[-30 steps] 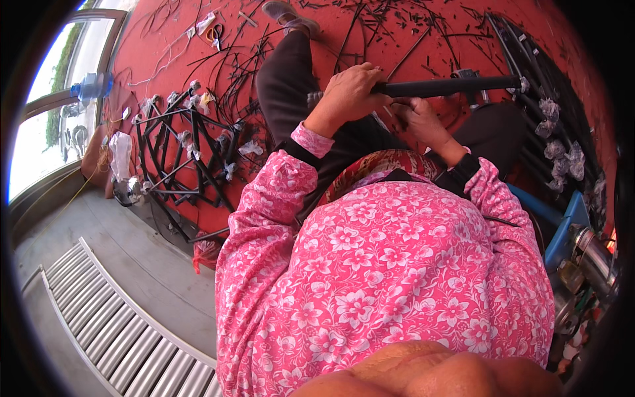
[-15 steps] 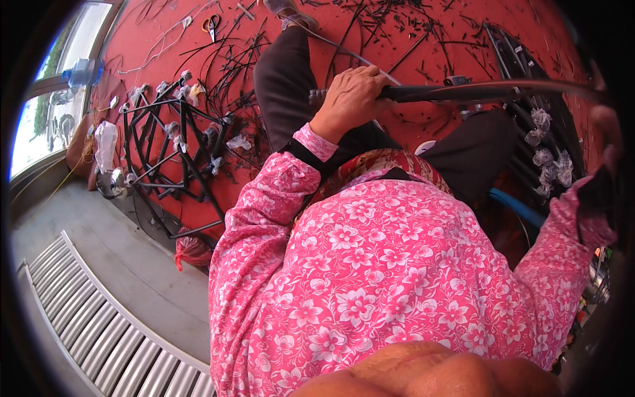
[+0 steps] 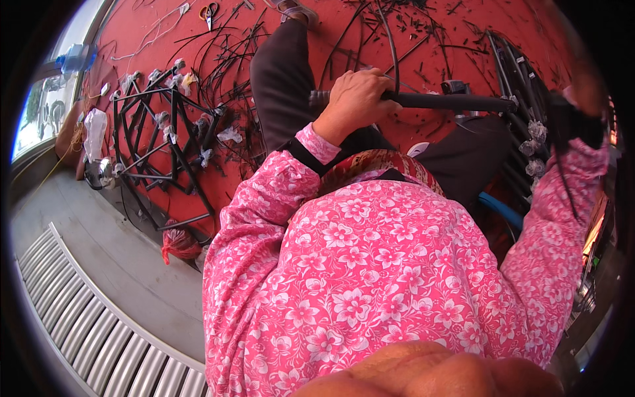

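My left hand (image 3: 357, 98) is wrapped round a long black tube (image 3: 456, 101) lying crosswise over my lap. A ribbed dark end (image 3: 319, 99) of it sticks out left of my fist. From beside my left fingers a thin black strip (image 3: 391, 46) rises in a curve toward the far side. My right hand (image 3: 587, 89) is raised at the far right, smeared by motion and partly in the dark rim, so its fingers do not read. Below the right wrist hangs another thin dark strip (image 3: 565, 182).
Black frames (image 3: 173, 132) with plastic-wrapped ends stand on the red floor (image 3: 245, 20) at left. More black tubes (image 3: 512, 66) lie at right. Scissors (image 3: 209, 13) and scattered black strips lie at the far side. A ridged metal grille (image 3: 99, 324) is near left.
The strip that stretched from the tube toward my right hand now curves upward from my left hand. My right hand has moved up and slightly inward. My left hand keeps its grip.
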{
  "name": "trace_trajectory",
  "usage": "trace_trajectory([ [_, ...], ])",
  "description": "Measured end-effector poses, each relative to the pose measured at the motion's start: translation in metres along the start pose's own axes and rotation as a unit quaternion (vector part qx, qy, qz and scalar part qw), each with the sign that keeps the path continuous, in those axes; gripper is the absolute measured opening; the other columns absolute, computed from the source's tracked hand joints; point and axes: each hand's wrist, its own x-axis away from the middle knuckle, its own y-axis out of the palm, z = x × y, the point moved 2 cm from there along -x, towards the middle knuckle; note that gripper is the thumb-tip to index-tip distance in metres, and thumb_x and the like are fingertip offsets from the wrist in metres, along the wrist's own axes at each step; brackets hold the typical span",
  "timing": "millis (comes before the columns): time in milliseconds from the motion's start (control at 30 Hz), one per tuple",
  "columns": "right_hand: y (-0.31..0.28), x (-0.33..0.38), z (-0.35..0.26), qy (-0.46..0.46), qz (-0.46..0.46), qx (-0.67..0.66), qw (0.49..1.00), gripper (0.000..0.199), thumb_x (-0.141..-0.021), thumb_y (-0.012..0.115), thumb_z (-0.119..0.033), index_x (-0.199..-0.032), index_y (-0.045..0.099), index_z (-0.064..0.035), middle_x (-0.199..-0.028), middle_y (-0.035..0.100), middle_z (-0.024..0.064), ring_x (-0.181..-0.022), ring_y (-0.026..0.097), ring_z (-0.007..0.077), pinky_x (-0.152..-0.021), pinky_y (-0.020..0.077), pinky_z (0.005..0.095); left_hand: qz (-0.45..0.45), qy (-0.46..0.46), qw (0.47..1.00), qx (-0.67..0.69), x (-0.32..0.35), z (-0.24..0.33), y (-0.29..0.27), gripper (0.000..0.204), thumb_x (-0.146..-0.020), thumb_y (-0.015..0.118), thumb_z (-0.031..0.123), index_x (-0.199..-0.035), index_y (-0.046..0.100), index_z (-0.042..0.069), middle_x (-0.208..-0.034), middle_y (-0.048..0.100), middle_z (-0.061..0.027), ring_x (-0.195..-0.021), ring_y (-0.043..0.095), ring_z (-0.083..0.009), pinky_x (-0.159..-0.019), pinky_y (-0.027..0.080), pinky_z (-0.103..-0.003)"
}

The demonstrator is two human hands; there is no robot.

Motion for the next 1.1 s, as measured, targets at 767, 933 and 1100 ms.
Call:
trace_trajectory([
  [767, 0.246, 0.115, -0.034, 0.322, -0.164, -0.286, 0.887, 0.025, -0.082, 0.078, -0.027, -0.078, 0.074, -0.0027, -0.066, 0.066, 0.0012, -0.062, 0.059, 0.0087, -0.058, 0.0462, 0.0293, 0.201, 0.019, 0.979, -0.036, 0.041, 0.027, 0.002, 0.05, -0.065, 0.091, 0.024, -0.095, 0.055, 0.006, -0.091, 0.061, -0.0098, -0.085, 0.06, -0.0314, -0.076, 0.046, -0.041],
  [933, 0.251, 0.117, -0.032, 0.321, -0.171, -0.265, 0.893, 0.026, -0.081, 0.076, -0.026, -0.076, 0.074, -0.0002, -0.063, 0.065, 0.0076, -0.06, 0.061, 0.0145, -0.059, 0.0477, 0.0336, 0.24, 0.041, 0.97, -0.025, 0.052, 0.03, 0.008, 0.046, -0.067, 0.091, 0.02, -0.093, 0.055, 0.007, -0.097, 0.063, -0.0101, -0.091, 0.063, -0.0308, -0.081, 0.048, -0.041],
  [1100, 0.255, 0.127, -0.033, 0.332, -0.167, -0.263, 0.891, 0.028, -0.081, 0.075, -0.026, -0.077, 0.073, 0.0017, -0.063, 0.065, 0.0104, -0.059, 0.061, 0.0164, -0.059, 0.0481, 0.0352, 0.243, 0.097, 0.965, -0.026, 0.062, 0.032, 0.009, 0.038, -0.067, 0.09, 0.017, -0.082, 0.056, 0.008, -0.094, 0.064, -0.008, -0.098, 0.066, -0.0292, -0.084, 0.05, -0.042],
])
